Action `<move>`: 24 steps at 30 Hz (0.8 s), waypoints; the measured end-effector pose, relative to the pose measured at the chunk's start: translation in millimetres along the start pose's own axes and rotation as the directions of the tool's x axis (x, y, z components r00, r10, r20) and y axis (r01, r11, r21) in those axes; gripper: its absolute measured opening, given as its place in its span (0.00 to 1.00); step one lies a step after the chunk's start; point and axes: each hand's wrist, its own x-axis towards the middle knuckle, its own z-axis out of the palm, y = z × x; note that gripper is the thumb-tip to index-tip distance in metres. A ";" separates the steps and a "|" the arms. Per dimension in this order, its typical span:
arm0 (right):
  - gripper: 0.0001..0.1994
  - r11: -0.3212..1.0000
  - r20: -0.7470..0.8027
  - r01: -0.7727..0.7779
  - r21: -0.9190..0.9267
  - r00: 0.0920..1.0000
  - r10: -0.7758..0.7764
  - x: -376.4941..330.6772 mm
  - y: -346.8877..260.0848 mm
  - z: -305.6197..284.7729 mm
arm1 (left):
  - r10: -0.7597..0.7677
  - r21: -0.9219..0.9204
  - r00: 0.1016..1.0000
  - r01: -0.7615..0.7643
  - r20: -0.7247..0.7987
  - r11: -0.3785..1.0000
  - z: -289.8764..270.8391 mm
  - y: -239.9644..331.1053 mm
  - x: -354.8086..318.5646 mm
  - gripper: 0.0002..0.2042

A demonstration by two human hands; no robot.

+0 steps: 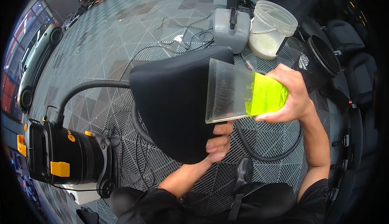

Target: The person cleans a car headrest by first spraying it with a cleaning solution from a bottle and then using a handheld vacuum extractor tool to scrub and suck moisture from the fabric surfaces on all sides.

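Head view, as I read it from afar: one black cushion (170, 102), one clear nozzle (227, 90), two bare hands.

Governing relation, by my judgement: nozzle mouth to cushion edge. The nozzle runs roughly level across the view, its wide mouth to the left, overlapping the cushion's right edge; whether the two touch, I cannot tell. The cushion lies left of my right hand (291, 92), its long axis up and down with a slight lean. My left hand (219, 145) is the nearer to it.

Right fingers: closed around the nozzle's narrow neck. Left fingers: curled in at the cushion's lower right edge, apparently gripping it; part of that hold is hidden.

Materials:
- Cushion: smooth, matte, rounded corners, tapering downward.
- Nozzle: hard transparent plastic, flared, scuffed; neck wrapped in creased lime-green tape (265, 95).
- Vacuum (75, 153): black drum, yellow latches, ribbed black hose (95, 84).
- Bucket (265, 35): cloudy plastic, round, pale contents low down.
- Machine (240, 35): grey, boxy casing.
- Floor (162, 78): grey tiles, ridged in diagonal patterns.
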 end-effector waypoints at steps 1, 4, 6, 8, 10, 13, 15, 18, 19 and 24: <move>0.35 1.000 0.006 -0.004 0.004 1.000 0.004 -4.7 3.7 0.2 | -0.016 -0.021 0.999 0.017 0.032 1.000 -1.4 -2.3 0.7 0.28; 0.35 1.000 0.024 -0.008 0.019 1.000 0.007 -12.6 9.0 -2.6 | -0.066 -0.031 0.993 0.069 0.098 0.997 -4.8 -4.4 3.1 0.30; 0.35 1.000 0.038 -0.002 0.031 0.999 0.000 -11.5 9.2 -6.2 | -0.153 -0.018 0.978 0.157 0.140 0.987 -8.7 -1.9 8.5 0.30; 0.35 0.998 0.006 0.017 0.067 1.000 -0.017 -14.4 12.4 -3.3 | -0.159 -0.155 0.983 0.172 0.095 0.973 -9.6 -13.2 9.9 0.19; 0.34 0.997 0.016 0.009 0.075 1.000 -0.010 -17.4 14.0 -5.5 | -0.199 -0.216 0.976 0.215 0.092 0.953 -14.0 -19.6 8.8 0.19; 0.34 0.997 0.063 -0.046 0.053 0.997 0.043 -24.4 17.5 -14.0 | -0.190 -0.232 0.979 0.203 0.079 0.951 -22.8 -21.7 7.4 0.18; 0.33 0.995 0.054 -0.086 0.048 0.995 0.083 -32.0 25.8 -13.1 | -0.172 -0.238 0.981 0.190 0.092 0.953 -24.6 -24.6 3.2 0.18; 0.33 0.963 0.085 -0.252 0.097 0.966 0.244 -42.6 42.4 -19.4 | -0.205 -0.155 0.969 0.226 0.137 0.962 -22.3 -22.6 9.4 0.18; 0.32 0.936 0.099 -0.325 0.136 0.944 0.314 -44.8 45.9 -19.7 | -0.221 -0.106 0.963 0.238 0.155 0.965 -20.7 -21.2 11.4 0.18; 0.33 0.836 0.069 -0.515 0.188 0.856 0.512 -58.1 70.3 -16.7 | -0.239 0.170 0.963 0.216 0.124 0.961 -17.9 18.9 8.4 0.25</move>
